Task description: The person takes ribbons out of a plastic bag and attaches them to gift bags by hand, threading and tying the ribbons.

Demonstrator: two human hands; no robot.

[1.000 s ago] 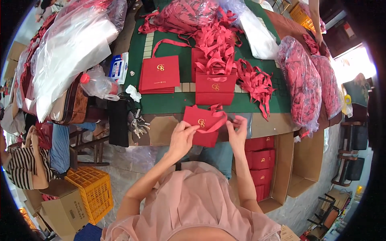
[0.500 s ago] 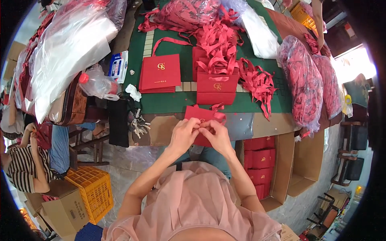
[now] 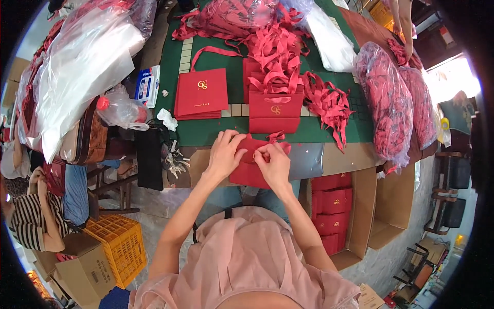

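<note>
Left hand [image 3: 224,154] has drawn apart from the right hand [image 3: 275,164] since the earlier frame; left now wide, thumb and fingers spread at the left side of the red bag [image 3: 247,174], likely steadying it; right narrow, fingertips together over its front, anything pinched there hidden. Bag lies at the near edge of the tabletop [image 3: 201,135], probably for close work; ribbon heap [image 3: 327,107] beyond, seemingly within reach

Nearest red bag [image 3: 249,174] — partly hidden.
</note>
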